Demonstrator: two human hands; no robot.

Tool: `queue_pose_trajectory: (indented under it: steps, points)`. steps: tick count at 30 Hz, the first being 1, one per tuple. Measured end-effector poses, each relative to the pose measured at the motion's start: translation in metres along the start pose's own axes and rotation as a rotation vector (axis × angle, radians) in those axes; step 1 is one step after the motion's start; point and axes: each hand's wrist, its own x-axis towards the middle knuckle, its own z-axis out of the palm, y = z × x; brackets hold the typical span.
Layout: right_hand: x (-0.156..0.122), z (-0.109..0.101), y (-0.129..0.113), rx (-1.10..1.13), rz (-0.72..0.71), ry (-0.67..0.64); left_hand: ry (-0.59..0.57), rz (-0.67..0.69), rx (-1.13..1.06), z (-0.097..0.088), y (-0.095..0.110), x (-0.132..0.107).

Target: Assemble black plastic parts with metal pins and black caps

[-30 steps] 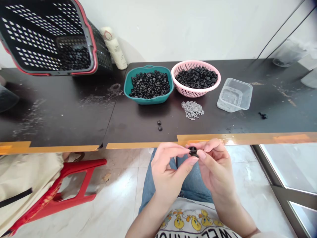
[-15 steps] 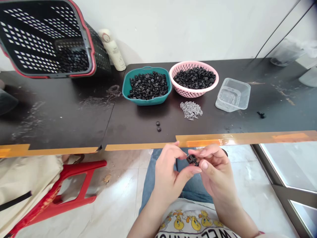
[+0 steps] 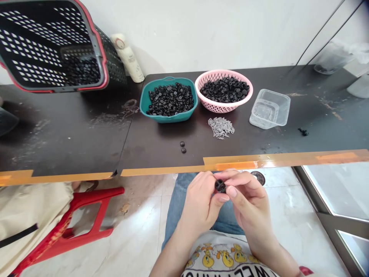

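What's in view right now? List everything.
table: one, black, across view
crate: one, black, red rim, back left
bottle: one, cream, against wall
tub: one, teal, back centre, holding black discs
colander: one, pink, right of tub, holding black caps
box: one, clear plastic, right of colander
metal pins: many, silver, front of colander
loose discs: two, black, table front
stool: one, red, floor left
cloth bag: one, cream, floor left
black part: one, black, between hands
left hand, right hand: two, pinching it

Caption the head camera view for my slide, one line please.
Left hand and right hand pinch a small black plastic part above blue jeans.
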Motion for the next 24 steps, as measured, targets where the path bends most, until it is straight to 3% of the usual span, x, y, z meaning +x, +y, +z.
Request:
queue_pose_trajectory:
  steps: [3, 9, 17, 24]
  points:
    - [-0.0009, 0.0000, 0.0004, -0.019, 0.017, 0.008, 0.031, -0.001, -0.054, 0.0031, 0.0015, -0.0004]
    - [0.0017, -0.0037, -0.0004, -0.133, -0.020, -0.103, 0.051, 0.020, -0.073, 0.0048, 0.0044, -0.0024]
    - [-0.0022, 0.0028, -0.0057, -0.053, 0.025, -0.054, 0.065, -0.027, -0.102, 0.0074, 0.0065, -0.0064]
    - [-0.0073, 0.0041, -0.0069, -0.146, 0.010, -0.046, 0.066, 0.006, -0.108, 0.0070, 0.0082, -0.0067]
